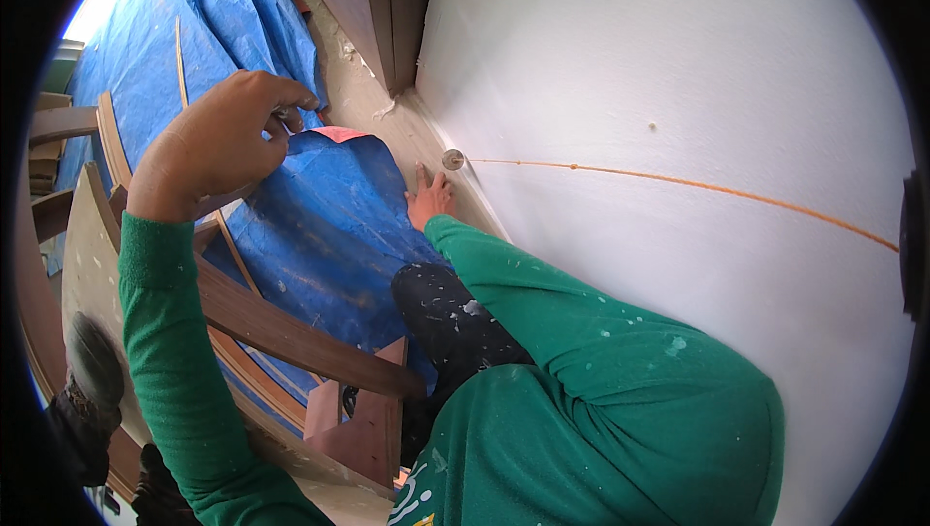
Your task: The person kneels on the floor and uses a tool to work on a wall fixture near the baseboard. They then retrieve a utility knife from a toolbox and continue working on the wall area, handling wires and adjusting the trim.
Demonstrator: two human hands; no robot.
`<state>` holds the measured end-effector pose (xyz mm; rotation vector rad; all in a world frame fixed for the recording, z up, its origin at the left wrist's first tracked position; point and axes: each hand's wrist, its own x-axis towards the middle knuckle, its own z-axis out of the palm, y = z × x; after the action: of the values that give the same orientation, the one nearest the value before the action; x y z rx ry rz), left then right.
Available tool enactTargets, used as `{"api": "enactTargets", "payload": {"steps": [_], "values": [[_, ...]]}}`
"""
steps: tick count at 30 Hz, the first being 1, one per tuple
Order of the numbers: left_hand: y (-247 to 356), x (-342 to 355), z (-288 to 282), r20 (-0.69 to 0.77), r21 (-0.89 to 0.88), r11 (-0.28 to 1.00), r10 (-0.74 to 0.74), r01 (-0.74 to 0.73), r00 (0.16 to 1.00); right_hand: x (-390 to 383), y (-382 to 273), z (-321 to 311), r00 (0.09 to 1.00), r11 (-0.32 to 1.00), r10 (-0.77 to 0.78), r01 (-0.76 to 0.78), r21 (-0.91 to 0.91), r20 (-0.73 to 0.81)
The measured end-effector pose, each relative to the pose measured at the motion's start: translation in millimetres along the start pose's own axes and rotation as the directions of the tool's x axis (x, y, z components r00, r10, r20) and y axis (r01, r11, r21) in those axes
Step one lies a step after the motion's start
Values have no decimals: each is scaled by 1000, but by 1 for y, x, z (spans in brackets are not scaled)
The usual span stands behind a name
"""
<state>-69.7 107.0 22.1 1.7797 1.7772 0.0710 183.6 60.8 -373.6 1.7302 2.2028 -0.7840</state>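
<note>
Wall [678,90] white, fills 1–5 o'clock. Orange line [697,184] stretched across it, long axis 9-to-3, anchored at disc [452,159]. Right hand [430,199] nearer, pressed flat at 7 o'clock of disc, fingers spread, nothing held. Left hand [218,143] raised at 9 o'clock over tarp [320,226], fingers pinched shut; what is pinched cannot be told.

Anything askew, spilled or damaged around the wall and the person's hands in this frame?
Nothing looks damaged. The orange line crosses the white wall from a small round disc beside the right hand; it bows, likely from the lens. Pale splatter marks the green sleeve. The left hand pinches something small above the blue tarp.
</note>
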Motion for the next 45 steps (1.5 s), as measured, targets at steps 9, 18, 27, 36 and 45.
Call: {"api": "enactTargets", "payload": {"steps": [9,18,27,36,45], "values": [[-1,-3,-3,-6,0,1000,13,-13,1000,0,-1,2,1000,1000,-31,31,-1,-2],[4,-8,-3,-6,48,999,-13,14,1000,2,1,7,998,998,-55,55,-31,6],[-3,-14,1,-26,17,1000,-9,10,1000,4,1,6,996,993,-61,67,-98,62],[-5,-9,-2,22,31,999,-17,16,1000,2,-1,2,995,994,-70,76,-82,71],[-3,-10,-3,11,25,1000,-8,7,1000,1,0,1,996,994,-67,72,-82,62]]}}
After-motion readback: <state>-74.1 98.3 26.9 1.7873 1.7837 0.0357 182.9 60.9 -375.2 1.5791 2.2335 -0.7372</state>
